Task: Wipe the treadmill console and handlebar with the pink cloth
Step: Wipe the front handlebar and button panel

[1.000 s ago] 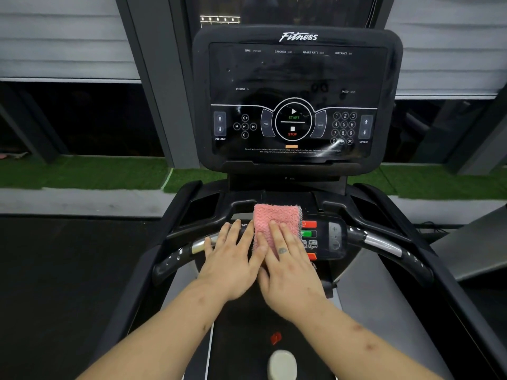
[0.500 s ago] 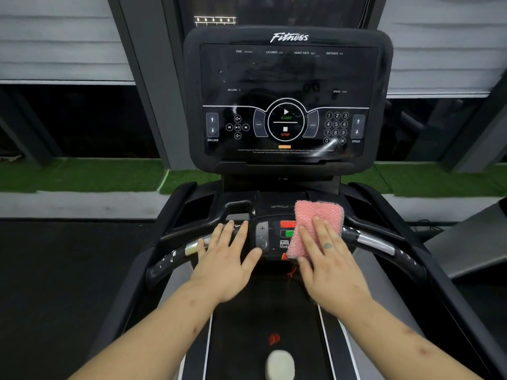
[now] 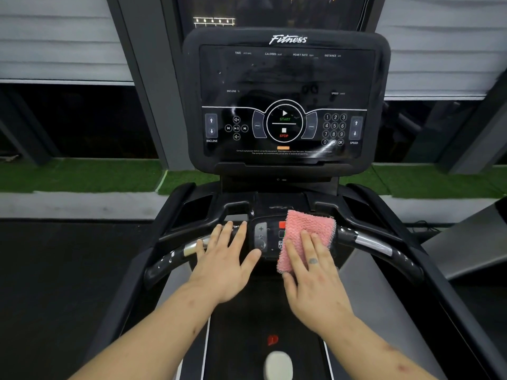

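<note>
Belt: a pale oval object (image 3: 277, 364) is lying at the bottom centre of the frame on the dark treadmill belt (image 3: 238, 338), with a small red mark (image 3: 272, 340) just above it.
Left hand: the left hand (image 3: 225, 267) is lying flat on the left half of the handlebar (image 3: 175, 256), left of centre. Its fingers are straight and spread apart, gripping nothing, and its thumb is reaching toward the button panel (image 3: 262, 237).
Right hand: the right hand (image 3: 312, 272) is pressing down on the pink cloth (image 3: 307, 231) with straight fingers, none of them curling round it.
Pink cloth: the folded cloth is sitting just right of centre over the right part of the button panel, hiding most of the red and green buttons. Its right edge is meeting the right half of the handlebar.
Handlebar: the black bar is curving across the middle of the frame with a silver section on each side. The left hand is covering part of the left one.
Console: the console (image 3: 285, 100) is standing in the upper centre, its dark screen lettered "Fitness", START and STOP, with streaks and reflections showing on the glass.
Room: a strip of green turf (image 3: 82, 174) is running behind the machine. A grey pillar (image 3: 142, 78) is rising at upper left, and white blinds (image 3: 55, 37) are hanging over dark glass in both upper corners.
</note>
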Available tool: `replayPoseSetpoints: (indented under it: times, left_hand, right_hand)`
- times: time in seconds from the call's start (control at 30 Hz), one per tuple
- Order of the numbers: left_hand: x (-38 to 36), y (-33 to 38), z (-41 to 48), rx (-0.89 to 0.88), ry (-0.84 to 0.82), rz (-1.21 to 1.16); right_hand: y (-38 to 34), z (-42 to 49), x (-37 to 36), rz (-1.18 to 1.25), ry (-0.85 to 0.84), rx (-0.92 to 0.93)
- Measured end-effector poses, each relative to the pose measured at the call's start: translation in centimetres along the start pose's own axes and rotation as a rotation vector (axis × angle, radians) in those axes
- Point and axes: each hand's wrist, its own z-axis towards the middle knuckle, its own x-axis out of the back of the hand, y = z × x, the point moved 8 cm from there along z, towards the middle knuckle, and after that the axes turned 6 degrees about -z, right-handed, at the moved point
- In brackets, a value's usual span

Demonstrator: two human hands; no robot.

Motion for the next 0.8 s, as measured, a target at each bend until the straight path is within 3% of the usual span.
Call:
replayPoseSetpoints:
  times: [0.37, 0.8]
  left_hand:
    - [-0.2, -0.2, 0.2, -0.009, 0.004, -0.011]
    - [-0.3, -0.3, 0.3, 0.002, 0.011, 0.007]
  right_hand:
    - [-5.6, 2.1, 0.7, -0.018, 0.074, 0.115]
    - [3.5, 1.8, 1.1, -0.025, 0.014, -0.046]
